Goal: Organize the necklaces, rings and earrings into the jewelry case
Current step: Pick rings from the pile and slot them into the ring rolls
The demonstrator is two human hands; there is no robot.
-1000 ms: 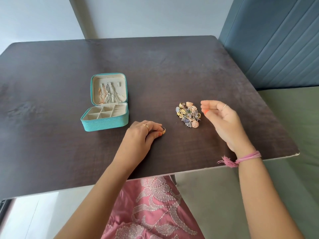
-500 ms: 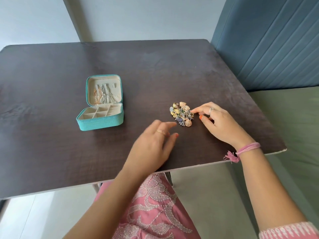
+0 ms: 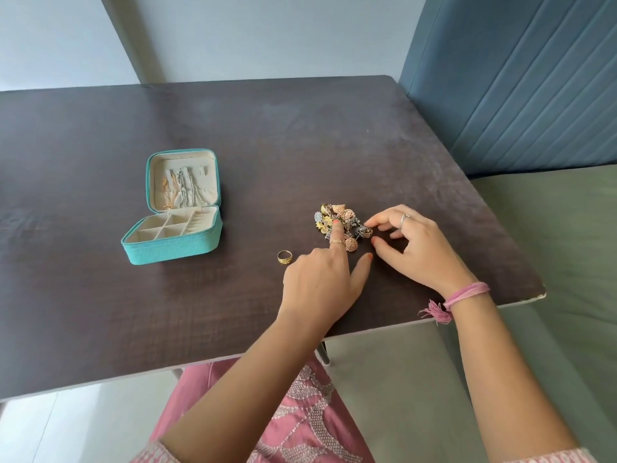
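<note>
A dark brown table (image 3: pixel 100 295) fills most of the picture. On its left side sits a small teal jewelry case (image 3: pixel 173 240), and it is open. Its lid (image 3: pixel 183 178) stands up at the back, and its long side runs from lower left to upper right. Thin gold and silver necklaces (image 3: pixel 182 190) hang inside the lid. The bottom part has little square pockets.

Near the middle of the picture, a bit to the right, lies a pile of earrings and rings (image 3: pixel 340 222). One gold ring (image 3: pixel 284 256) lies flat by itself on the table, between the case and the pile, with its hole facing up.

The left hand (image 3: pixel 320 282) points one straight finger up into the pile and touches it. Its thumb sticks out to the right. It holds nothing.

The right hand (image 3: pixel 414 245) is just right of the pile. Its fingers are bent and its first finger touches a dark round piece (image 3: pixel 364 231) at the edge of the pile. I cannot tell if it is pinching it.
</note>
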